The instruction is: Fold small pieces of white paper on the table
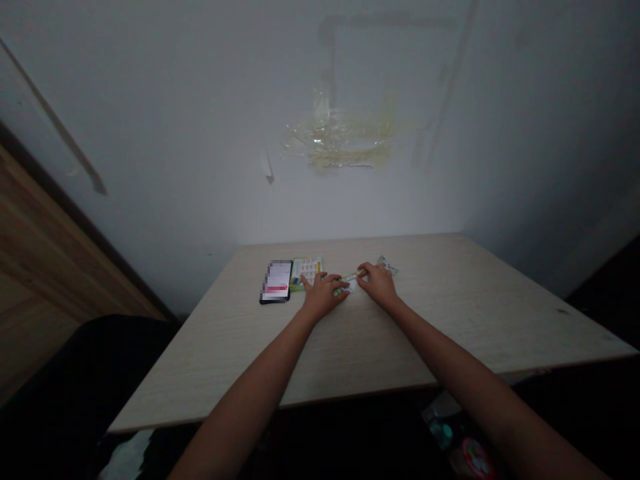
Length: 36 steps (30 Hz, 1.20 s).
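My left hand [323, 293] lies on the table with its fingers spread, pressing on a small green-and-white printed paper piece [352, 284]. At the other end of that piece, my right hand [379, 285] has thumb and fingers pinched together at its edge. Just beyond the left fingers lies a printed sheet [307, 267] with rows of small pictures and a green border, partly covered by the hand. Another green-and-white paper scrap [388, 265] shows behind my right hand.
A phone [277, 281] with a lit screen lies left of the sheet on the pale wooden table [340, 360]. Behind stands a wall [200, 133] with peeling clear tape [345, 140]. Below the front edge at right are a pink round item [475, 457] and other things in shadow.
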Each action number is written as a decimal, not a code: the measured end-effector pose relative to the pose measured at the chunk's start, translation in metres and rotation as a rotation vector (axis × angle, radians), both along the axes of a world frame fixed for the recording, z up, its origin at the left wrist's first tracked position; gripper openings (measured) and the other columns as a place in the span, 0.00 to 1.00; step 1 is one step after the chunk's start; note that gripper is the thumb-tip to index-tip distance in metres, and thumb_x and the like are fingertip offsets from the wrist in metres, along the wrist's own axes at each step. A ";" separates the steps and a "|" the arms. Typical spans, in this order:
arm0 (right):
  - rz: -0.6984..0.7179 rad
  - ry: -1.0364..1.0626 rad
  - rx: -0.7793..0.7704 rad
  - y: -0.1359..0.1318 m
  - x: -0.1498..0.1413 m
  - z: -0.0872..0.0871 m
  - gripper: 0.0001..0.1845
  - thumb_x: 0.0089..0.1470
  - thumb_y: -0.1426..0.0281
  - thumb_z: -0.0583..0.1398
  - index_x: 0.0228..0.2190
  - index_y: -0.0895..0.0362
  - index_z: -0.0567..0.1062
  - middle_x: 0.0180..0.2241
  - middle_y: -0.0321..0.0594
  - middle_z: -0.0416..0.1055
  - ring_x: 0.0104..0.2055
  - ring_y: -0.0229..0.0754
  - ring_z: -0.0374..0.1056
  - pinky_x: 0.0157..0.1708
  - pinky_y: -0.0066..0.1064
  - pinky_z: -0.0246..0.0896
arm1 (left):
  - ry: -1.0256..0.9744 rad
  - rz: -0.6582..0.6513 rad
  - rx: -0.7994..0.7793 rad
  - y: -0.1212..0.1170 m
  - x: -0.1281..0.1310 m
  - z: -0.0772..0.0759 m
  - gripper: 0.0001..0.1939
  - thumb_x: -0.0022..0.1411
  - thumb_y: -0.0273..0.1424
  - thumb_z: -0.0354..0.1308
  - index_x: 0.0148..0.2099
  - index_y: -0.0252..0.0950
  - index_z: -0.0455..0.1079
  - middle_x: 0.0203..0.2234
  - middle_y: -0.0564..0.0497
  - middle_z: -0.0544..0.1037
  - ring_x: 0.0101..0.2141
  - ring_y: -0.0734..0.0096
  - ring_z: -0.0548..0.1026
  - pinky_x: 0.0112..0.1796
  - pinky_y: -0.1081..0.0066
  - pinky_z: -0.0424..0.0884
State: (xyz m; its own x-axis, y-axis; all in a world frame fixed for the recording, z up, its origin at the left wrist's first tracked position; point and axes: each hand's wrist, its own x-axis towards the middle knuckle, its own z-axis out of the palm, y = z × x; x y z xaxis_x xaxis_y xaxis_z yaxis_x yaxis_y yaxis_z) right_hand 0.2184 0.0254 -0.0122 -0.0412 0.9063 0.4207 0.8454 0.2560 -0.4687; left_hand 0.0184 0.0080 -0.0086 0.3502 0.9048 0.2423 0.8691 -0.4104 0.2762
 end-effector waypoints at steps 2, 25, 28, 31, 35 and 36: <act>0.006 -0.003 -0.015 0.000 0.000 0.000 0.15 0.54 0.69 0.63 0.44 0.52 0.74 0.37 0.39 0.78 0.49 0.52 0.66 0.49 0.43 0.57 | -0.003 -0.009 0.009 0.000 -0.001 0.000 0.15 0.65 0.49 0.55 0.52 0.61 0.73 0.59 0.58 0.72 0.62 0.45 0.58 0.54 0.22 0.29; 0.157 0.022 -0.036 -0.006 0.010 -0.009 0.32 0.46 0.65 0.67 0.54 0.54 0.70 0.46 0.41 0.75 0.53 0.50 0.64 0.56 0.43 0.56 | -0.044 -0.027 0.022 0.000 -0.002 -0.002 0.14 0.64 0.48 0.56 0.51 0.60 0.74 0.58 0.57 0.73 0.61 0.44 0.59 0.53 0.20 0.26; 0.170 0.019 -0.026 -0.005 0.011 -0.011 0.33 0.45 0.65 0.67 0.54 0.54 0.70 0.47 0.42 0.74 0.54 0.51 0.64 0.56 0.44 0.56 | -0.042 -0.019 0.022 0.000 -0.002 -0.002 0.15 0.64 0.48 0.56 0.52 0.60 0.74 0.58 0.57 0.73 0.61 0.44 0.58 0.53 0.20 0.26; 0.171 0.014 -0.009 -0.005 0.011 -0.013 0.33 0.45 0.64 0.67 0.54 0.55 0.70 0.48 0.43 0.74 0.54 0.52 0.63 0.57 0.45 0.55 | -0.039 -0.015 0.022 0.000 -0.002 -0.003 0.15 0.64 0.48 0.56 0.52 0.60 0.74 0.58 0.57 0.72 0.61 0.43 0.58 0.53 0.21 0.27; 0.195 0.022 0.016 -0.004 0.012 -0.016 0.32 0.45 0.63 0.67 0.53 0.55 0.71 0.48 0.43 0.74 0.54 0.52 0.64 0.56 0.45 0.56 | -0.030 -0.020 0.025 0.000 -0.002 -0.002 0.15 0.65 0.48 0.55 0.52 0.61 0.74 0.58 0.56 0.72 0.61 0.44 0.59 0.54 0.21 0.27; 0.204 0.031 0.023 -0.004 0.012 -0.017 0.31 0.46 0.63 0.67 0.52 0.55 0.71 0.48 0.43 0.74 0.54 0.52 0.64 0.56 0.45 0.56 | -0.030 -0.019 0.025 0.000 -0.002 -0.002 0.15 0.65 0.48 0.55 0.52 0.61 0.74 0.58 0.57 0.72 0.61 0.44 0.59 0.54 0.21 0.28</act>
State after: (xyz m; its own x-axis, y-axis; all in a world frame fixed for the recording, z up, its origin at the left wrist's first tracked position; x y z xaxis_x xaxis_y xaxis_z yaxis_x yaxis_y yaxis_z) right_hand 0.2309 0.0216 -0.0296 -0.2093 0.8704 0.4456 0.7601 0.4315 -0.4859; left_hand 0.0163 0.0077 -0.0108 0.3596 0.8915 0.2757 0.8527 -0.4339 0.2909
